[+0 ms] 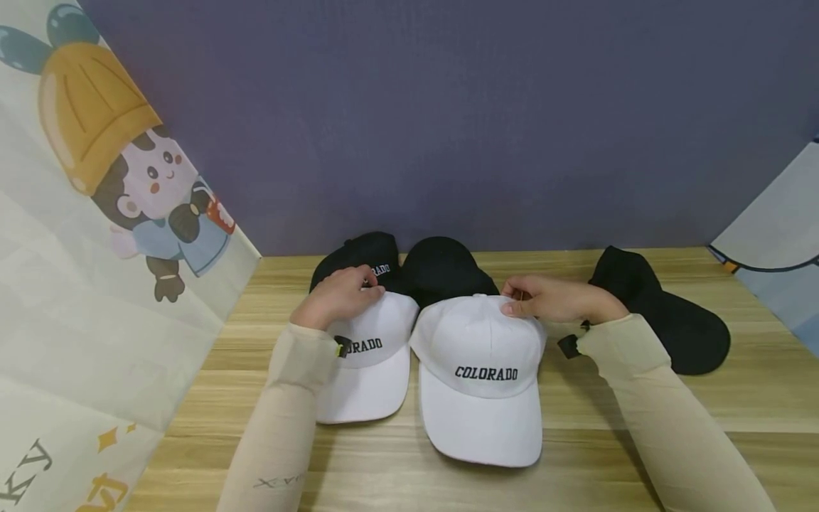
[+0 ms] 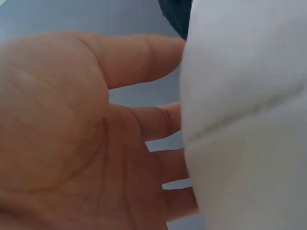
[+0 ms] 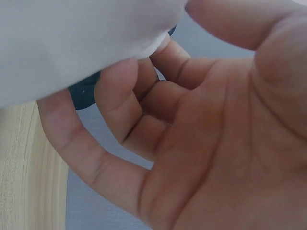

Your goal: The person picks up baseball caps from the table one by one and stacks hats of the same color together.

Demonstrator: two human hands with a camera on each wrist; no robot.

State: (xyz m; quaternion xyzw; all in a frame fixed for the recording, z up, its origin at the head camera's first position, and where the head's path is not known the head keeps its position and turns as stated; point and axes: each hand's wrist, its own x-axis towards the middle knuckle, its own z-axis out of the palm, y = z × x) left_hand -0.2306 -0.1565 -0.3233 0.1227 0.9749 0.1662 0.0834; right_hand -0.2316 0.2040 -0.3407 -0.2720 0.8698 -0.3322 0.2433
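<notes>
- The right hand [image 1: 552,299] pinches the rear top of a white fabric baseball cap with black COLORADO lettering [image 1: 486,366], thumb on the outside, fingers curled behind; the cap hangs just below this grip, brim pointing toward the wearer.
- To the left of that grip, the left hand [image 1: 342,293] touches the crown of a second white fabric baseball cap [image 1: 374,370]; whether it grasps or merely rests there, I can't tell.
- Both white caps look light, with soft crowns that would dent under pressure (nothing fragile, I'd say) and stiffer brims; the cloth shouldn't slip much. A pinch at the crown seems enough, while the brim edge would give a firmer hold.
- Beyond the left hand sits a black cap with white lettering [image 1: 354,252]; between the two grips, farther back, a plain rounded black cap [image 1: 441,267]; past the right wrist, a black cap with a broad brim [image 1: 662,320].
- Hidden: the left fingertips vanish behind white cloth in the wrist view, a small black wrist unit [image 1: 343,346] covers the left cap's first letters, and I can't make out whether the right-hand cap's underside meets the wood-grain table [image 1: 217,398].
</notes>
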